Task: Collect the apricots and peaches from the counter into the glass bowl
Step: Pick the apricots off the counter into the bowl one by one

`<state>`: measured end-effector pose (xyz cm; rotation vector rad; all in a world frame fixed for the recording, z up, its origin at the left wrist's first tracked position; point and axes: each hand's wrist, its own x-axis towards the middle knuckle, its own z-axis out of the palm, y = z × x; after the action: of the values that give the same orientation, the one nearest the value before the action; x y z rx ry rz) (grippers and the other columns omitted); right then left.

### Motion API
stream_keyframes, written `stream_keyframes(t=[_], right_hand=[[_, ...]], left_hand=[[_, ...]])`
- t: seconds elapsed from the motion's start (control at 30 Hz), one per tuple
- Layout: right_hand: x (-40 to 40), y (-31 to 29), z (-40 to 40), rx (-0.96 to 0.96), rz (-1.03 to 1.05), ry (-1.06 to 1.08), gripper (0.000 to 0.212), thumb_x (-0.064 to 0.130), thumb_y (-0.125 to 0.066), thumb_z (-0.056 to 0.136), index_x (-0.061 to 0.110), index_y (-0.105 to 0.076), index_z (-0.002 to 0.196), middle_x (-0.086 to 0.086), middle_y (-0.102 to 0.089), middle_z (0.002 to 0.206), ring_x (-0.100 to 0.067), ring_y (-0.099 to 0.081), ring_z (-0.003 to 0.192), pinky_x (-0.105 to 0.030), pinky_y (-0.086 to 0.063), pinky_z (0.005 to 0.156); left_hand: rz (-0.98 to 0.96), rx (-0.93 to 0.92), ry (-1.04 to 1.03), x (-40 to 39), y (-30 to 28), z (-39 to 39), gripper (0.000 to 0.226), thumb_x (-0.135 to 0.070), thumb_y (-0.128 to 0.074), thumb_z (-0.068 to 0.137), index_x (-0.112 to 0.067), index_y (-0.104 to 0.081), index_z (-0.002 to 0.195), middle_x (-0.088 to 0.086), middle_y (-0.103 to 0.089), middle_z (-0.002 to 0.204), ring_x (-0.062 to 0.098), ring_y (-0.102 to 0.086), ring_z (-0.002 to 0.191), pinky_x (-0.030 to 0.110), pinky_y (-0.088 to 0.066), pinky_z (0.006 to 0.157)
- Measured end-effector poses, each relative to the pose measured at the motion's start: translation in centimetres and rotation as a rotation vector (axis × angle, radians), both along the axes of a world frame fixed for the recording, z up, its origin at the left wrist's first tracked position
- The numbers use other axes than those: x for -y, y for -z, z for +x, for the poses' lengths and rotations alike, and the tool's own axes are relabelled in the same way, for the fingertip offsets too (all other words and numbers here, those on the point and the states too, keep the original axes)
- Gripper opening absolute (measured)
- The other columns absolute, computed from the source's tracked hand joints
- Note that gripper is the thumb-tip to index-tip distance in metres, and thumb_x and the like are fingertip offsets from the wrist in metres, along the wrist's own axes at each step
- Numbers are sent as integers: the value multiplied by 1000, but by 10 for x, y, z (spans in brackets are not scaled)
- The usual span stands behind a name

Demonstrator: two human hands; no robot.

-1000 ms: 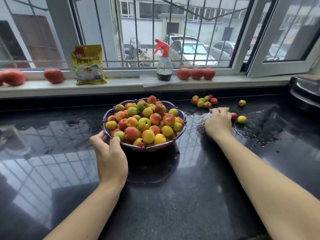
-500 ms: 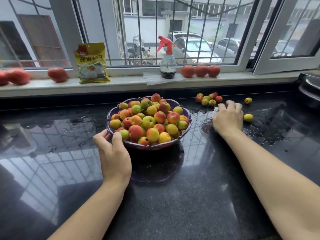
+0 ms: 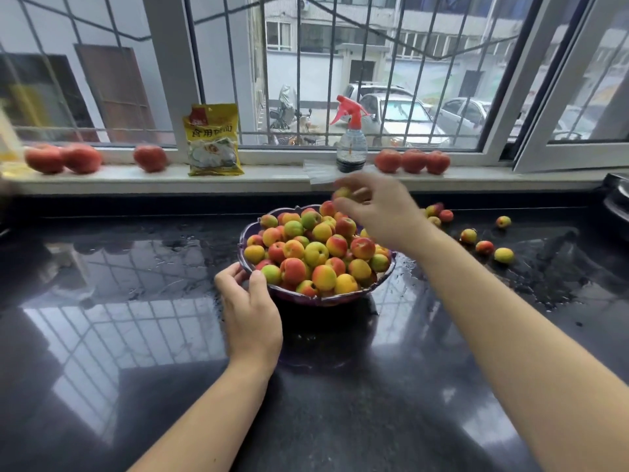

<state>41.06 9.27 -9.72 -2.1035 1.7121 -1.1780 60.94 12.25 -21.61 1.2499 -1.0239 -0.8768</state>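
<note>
Head view: my left hand (image 3: 250,311) grips the near-left rim of the glass bowl (image 3: 308,298), steadying it. My right hand (image 3: 377,207) hangs over the bowl's far side, fingers pinching one small fruit (image 3: 342,192); the heap lies directly beneath. Loose fruit (image 3: 484,247) waits on the counter (image 3: 340,386) to the right, nearest that hand

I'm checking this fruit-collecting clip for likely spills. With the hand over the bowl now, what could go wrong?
1. The glass bowl is heaped above its rim, so the fruit pinched in the right hand may roll off the pile once released.
2. The counter looks wet beside the bowl; it could slide, though the left hand grips its rim.
3. Loose fruit on the counter might roll if bumped.
</note>
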Motion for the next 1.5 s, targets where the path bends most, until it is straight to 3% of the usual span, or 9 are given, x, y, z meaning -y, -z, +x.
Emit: stream_keyframes(t=[0.1,0.23,0.43,0.57,0.8,0.97,1.13,1.27,1.5], right_hand=[[7,2,31,-179,8,-41,31,27,-68,95,19,-62,124,7,-65,108,-9,-60,99,-18,-49,83],[15,15,41,-325,112,-22,27,32,-64,97,25,-64,123,3,-64,116,-16,-53,112,-34,-49,93],[0,17,5,26,-157,238,17,19,-60,97,15,-76,102,4,-73,96,-10,-62,89,-13,-42,75],[1,51,-45,116,-110,473,18,13,-57,94,15,-74,100,-2,-73,96,-21,-65,94,-34,-52,85],[-4,115,-89,68,43,643,26,6,-57,89,8,-71,111,-16,-64,117,-33,-56,114,-35,-42,97],[7,100,-104,62,143,671,32,9,-53,90,9,-69,119,-17,-57,128,-34,-51,122,-35,-41,101],[26,96,-127,-88,284,639,43,9,-53,91,14,-60,133,-15,-48,140,-35,-48,129,-40,-40,108],[57,99,-142,-304,376,607,63,8,-51,91,20,-40,152,-13,-30,156,-40,-33,138,-48,-33,115],[115,114,-162,-652,347,691,50,17,-51,94,13,-46,143,-15,-47,147,-37,-36,136,-48,-29,115]], left_hand=[[-16,-16,7,-1,0,1,18,-28,-47,111,-29,-43,129,-9,-56,121,7,-57,111,32,-48,92],[-32,-19,6,-2,-1,2,19,-26,-48,110,-27,-44,129,-12,-56,119,1,-56,106,22,-45,83],[-29,23,23,0,2,3,39,-29,-46,111,-28,-40,150,0,-52,146,19,-52,134,39,-47,110],[-43,147,53,-2,0,1,57,-30,-34,114,-33,-20,169,-9,-27,173,12,-25,158,40,-24,129],[-28,263,93,-2,4,-5,56,-35,-21,117,-33,-6,171,-12,-12,177,6,-12,161,21,-11,116],[-41,375,187,-5,1,-13,54,-43,-29,115,-36,-18,167,-3,-25,158,10,-39,130,33,-29,106],[-3,4,-106,42,-19,-20,48,-40,-39,110,-16,-46,150,5,-43,145,21,-49,127,38,-40,103],[-8,-376,-40,62,-8,-25,50,-41,-48,102,-18,-57,145,10,-62,142,21,-65,124,36,-54,103],[-33,-456,48,66,-3,-22,46,-45,-53,91,-32,-65,133,7,-67,139,23,-69,125,50,-53,111]])
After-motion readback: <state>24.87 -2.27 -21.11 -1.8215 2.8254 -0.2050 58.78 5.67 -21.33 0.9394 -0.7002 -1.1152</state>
